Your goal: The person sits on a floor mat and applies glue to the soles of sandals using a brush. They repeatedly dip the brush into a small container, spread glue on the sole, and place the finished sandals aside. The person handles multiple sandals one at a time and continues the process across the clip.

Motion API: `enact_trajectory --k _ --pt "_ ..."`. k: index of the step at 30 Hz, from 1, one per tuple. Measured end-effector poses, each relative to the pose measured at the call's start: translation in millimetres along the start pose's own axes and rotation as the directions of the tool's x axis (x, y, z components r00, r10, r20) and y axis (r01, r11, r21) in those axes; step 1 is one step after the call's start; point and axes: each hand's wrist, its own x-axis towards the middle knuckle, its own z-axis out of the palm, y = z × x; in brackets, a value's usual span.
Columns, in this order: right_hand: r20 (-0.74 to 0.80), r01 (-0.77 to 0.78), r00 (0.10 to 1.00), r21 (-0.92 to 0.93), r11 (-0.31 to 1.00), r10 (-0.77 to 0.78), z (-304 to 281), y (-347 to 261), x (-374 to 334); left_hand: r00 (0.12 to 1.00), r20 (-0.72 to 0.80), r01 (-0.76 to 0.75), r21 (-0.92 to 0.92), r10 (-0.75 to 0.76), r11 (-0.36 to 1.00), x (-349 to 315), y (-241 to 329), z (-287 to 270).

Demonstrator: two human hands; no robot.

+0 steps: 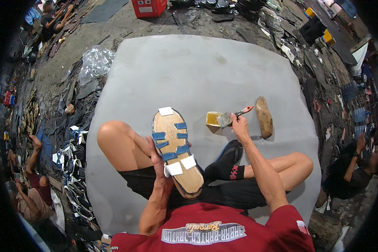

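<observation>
Blue-strapped sandal (171, 135) is held in the left grip (158, 164).

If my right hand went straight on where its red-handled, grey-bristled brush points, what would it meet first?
Most likely the small, square-rimmed container with yellowish contents, just ahead of the brush; one view leaves unclear whether its bristles touch the rim or hover above.

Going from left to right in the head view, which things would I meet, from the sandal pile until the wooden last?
Sandal pile → held sandal → container → brush → wooden last.
</observation>
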Motion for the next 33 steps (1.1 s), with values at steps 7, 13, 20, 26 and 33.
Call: enact_trajectory --k 7,13,20,26,33 --pt "0.436 -0.392 0.898 0.733 0.556 0.058 -48.9 -160.5 -61.6 0.994 0.105 0.014 0.098 -0.025 0.995 -9.7 5.2 4.3" --pt "0.137 0.182 0.925 0.659 0.730 -0.355 -101.7 -286.0 -152.3 0.997 0.037 -0.079 0.399 0.071 0.913 -18.5 -0.5 21.9" --pt "-0.174 0.703 0.701 0.334 0.628 -0.692 -78.2 -290.4 -198.5 0.923 0.303 -0.369 0.530 0.237 0.763 -20.2 -0.3 46.6" --pt "-0.009 0.664 0.733 0.227 0.712 -0.680 -83.1 -290.1 -209.9 0.928 0.225 -0.373 0.535 0.298 0.758 -24.6 4.0 32.0" --pt "-0.090 0.645 0.749 0.330 0.690 -0.657 -78.5 -305.6 -205.8 0.923 0.295 -0.375 0.533 0.249 0.758 -24.4 6.5 23.7"
